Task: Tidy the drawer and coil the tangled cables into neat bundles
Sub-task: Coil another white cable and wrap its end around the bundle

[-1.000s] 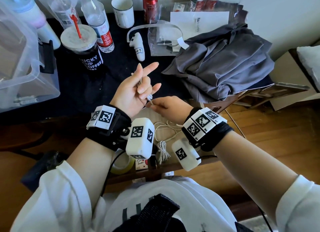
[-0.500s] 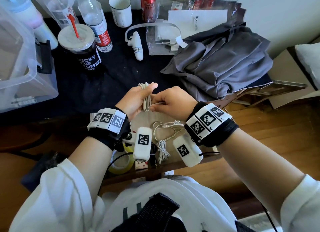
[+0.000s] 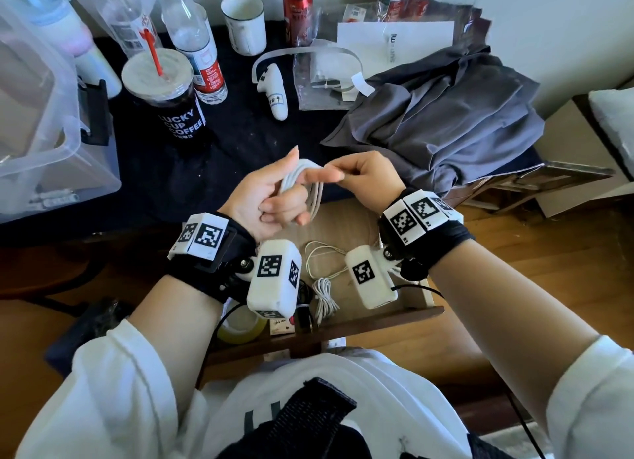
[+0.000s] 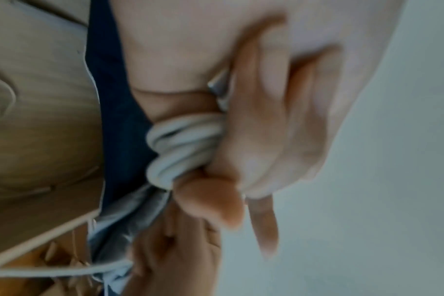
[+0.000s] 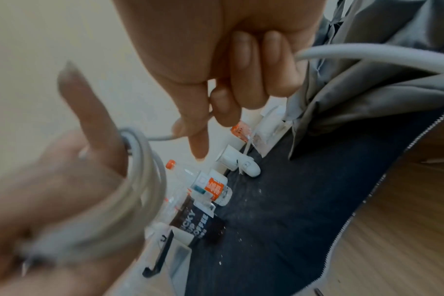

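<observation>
Holding a white cable (image 3: 310, 187) in several loops, the left hand (image 3: 264, 198) has turned palm-up since half a second ago, when its back faced the camera and the loops stood between both fists; its forefinger now points up and away while the lower fingers curl round the coil. The right hand (image 3: 363, 179), just beside it, pinches the cable's free end between thumb and forefinger, the other fingers curled in.

The left wrist view shows what the head view hides: the stacked turns pressed under the fingers (image 4: 243, 152), and a metal plug tip (image 4: 217, 86) lying against the palm. The right wrist view shows the thin strand running from the pinch to the coil (image 5: 142, 180).

Below the hands lies the open drawer (image 3: 346, 225), holding a thin loose cable (image 3: 322, 258), a small bundled white cable (image 3: 324, 295) and a tape roll (image 3: 240, 328), partly covered by the wrist cameras. Beyond the hands, on the dark desk (image 3: 240, 150), stand a lidded coffee cup (image 3: 168, 97) to the left, a white controller (image 3: 274, 95) ahead, and a grey garment (image 3: 442, 119) beyond the right hand; further off are a water bottle (image 3: 195, 43), a mug (image 3: 244, 23) and a red can (image 3: 297, 11).
</observation>
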### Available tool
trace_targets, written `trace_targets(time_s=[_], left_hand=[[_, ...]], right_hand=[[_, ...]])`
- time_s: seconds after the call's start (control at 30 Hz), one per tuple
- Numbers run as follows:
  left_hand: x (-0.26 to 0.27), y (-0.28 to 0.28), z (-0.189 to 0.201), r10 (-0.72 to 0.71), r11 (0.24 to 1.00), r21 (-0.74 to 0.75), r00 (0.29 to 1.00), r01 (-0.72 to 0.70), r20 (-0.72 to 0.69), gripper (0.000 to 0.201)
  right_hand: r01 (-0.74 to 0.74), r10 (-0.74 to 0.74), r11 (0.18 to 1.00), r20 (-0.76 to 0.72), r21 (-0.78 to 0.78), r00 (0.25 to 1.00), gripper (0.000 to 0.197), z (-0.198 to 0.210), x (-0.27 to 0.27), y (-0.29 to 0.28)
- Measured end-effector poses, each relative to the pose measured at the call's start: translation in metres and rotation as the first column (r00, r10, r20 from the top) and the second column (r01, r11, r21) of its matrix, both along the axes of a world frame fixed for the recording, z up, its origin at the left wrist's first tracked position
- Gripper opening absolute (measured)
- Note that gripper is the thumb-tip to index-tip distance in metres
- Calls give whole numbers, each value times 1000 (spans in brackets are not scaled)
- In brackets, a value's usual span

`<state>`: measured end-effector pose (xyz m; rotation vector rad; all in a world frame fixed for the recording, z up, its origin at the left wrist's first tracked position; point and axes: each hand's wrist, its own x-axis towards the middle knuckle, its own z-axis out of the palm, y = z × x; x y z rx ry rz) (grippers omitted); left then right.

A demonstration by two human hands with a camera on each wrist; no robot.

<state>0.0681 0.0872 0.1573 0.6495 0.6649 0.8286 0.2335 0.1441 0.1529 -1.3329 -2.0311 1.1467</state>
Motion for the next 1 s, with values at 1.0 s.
trace_targets(time_s=[1.0], left_hand=[[15,1,-9,-41,996,-94,867,-6,-497,86]], right_hand=[[-61,50,991,94,118,994,10,16,-7,0]])
